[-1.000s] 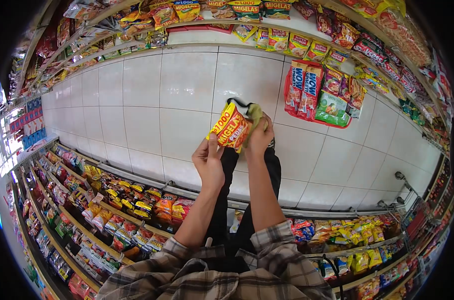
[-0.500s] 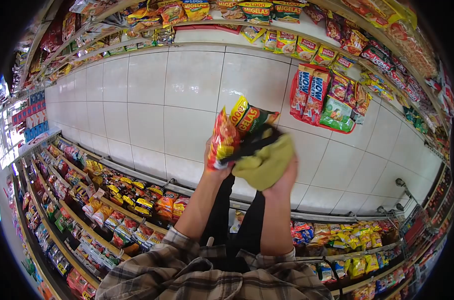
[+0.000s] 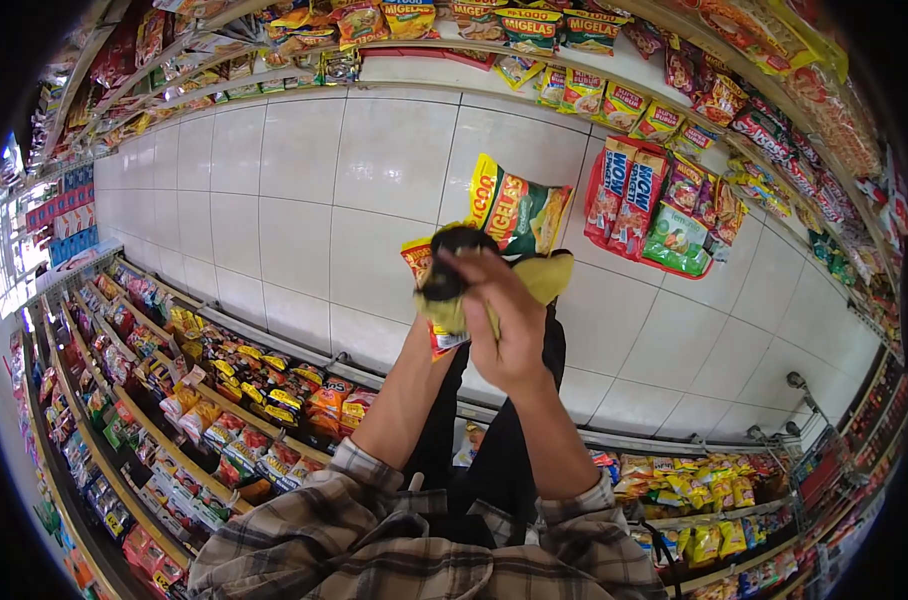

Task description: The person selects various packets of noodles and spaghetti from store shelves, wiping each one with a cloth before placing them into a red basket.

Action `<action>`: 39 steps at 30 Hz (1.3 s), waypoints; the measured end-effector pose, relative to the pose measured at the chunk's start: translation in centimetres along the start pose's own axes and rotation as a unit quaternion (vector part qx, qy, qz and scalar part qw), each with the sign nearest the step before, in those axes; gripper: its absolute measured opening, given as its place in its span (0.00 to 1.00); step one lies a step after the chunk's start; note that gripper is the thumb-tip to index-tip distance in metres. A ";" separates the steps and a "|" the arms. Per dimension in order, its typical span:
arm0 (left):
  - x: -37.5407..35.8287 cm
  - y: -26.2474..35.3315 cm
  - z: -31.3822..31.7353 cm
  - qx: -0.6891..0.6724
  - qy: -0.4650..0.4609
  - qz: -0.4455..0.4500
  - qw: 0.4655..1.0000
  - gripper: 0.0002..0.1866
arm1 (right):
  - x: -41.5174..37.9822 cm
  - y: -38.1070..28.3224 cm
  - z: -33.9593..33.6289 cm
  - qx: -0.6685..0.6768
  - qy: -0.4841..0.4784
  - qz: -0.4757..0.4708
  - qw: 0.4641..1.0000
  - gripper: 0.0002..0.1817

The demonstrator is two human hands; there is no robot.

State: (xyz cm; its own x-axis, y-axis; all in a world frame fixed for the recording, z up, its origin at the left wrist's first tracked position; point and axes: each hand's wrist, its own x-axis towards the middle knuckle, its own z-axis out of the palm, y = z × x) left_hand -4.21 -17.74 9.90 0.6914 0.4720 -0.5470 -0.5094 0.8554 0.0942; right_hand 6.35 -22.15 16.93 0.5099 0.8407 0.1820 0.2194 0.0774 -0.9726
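My right hand (image 3: 504,320) is closed on an olive-green cloth (image 3: 546,274) with a black part (image 3: 458,268) bunched under its fingers. The cloth lies against the packets in front of me. A green and yellow Migelas packet (image 3: 526,212) sticks out above it, and a red and yellow packet (image 3: 414,256) shows at its left. My left hand (image 3: 432,328) supports these packets from below and the left; its fingers are hidden behind packets and cloth.
A red basket (image 3: 686,273) stands on the tiled floor (image 3: 304,240) at the right, holding Wow Spageti packets (image 3: 629,195) and other packets. Stocked shelves curve along the far side (image 3: 424,45). More snack shelves (image 3: 199,390) run close by my legs.
My right hand has moved left and up with the cloth, across the front of the packets. The red packet is now largely covered, while the green Migelas packet shows more fully.
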 end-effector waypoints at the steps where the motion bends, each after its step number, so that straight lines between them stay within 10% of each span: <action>1: -0.3 0.3 0.8 0.005 0.014 -0.035 0.999 0.21 | -0.5 -0.3 -0.2 0.024 -0.023 0.009 0.999 0.12; 5: -0.9 1.1 -2.3 -0.001 -0.034 -0.056 0.998 0.31 | -4.1 -2.1 -2.1 0.178 -0.080 0.293 0.936 0.11; 7: -0.8 1.9 -0.4 0.038 -0.062 -0.022 0.997 0.28 | -4.3 -2.1 -2.5 0.281 0.164 0.301 0.896 0.13; 8: -0.7 2.0 -2.5 0.052 -0.058 -0.016 0.997 0.27 | -4.2 -2.2 -2.5 0.325 0.283 0.297 0.852 0.14; 11: -0.6 1.5 -3.0 0.055 -0.041 -0.024 0.997 0.24 | 0.0 -2.1 -1.9 0.183 0.230 0.038 0.955 0.17; 14: -0.9 -0.5 5.7 0.061 0.085 0.052 0.993 0.21 | 2.7 -0.7 -1.0 -0.183 0.010 -0.018 0.983 0.18; 16: -1.1 -0.2 5.6 0.092 0.115 0.047 0.988 0.18 | 3.1 2.3 -0.8 -0.178 0.065 -0.036 0.981 0.18; 24: -2.6 0.8 5.1 0.133 0.190 0.067 0.970 0.10 | -0.7 9.9 0.0 0.131 0.329 0.333 0.874 0.10; 26: -2.8 1.4 4.7 0.187 0.205 0.076 0.958 0.10 | 0.1 9.9 -1.2 0.402 0.334 0.415 0.745 0.11; 29: -1.2 1.1 3.9 0.307 0.186 0.100 0.928 0.10 | -0.8 10.4 -1.3 0.562 0.246 0.364 0.701 0.22; 39: 1.4 1.2 2.8 0.188 0.212 0.053 0.957 0.09 | -3.0 8.3 0.6 0.497 0.202 0.456 0.710 0.13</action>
State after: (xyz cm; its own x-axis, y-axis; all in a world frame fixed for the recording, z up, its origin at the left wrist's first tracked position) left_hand -2.39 -15.39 11.60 0.3348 0.4987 -0.7995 -0.2892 0.8619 0.4166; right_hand 6.18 -23.71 8.28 0.3052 0.5767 -0.7578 -0.9480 0.1085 -0.2993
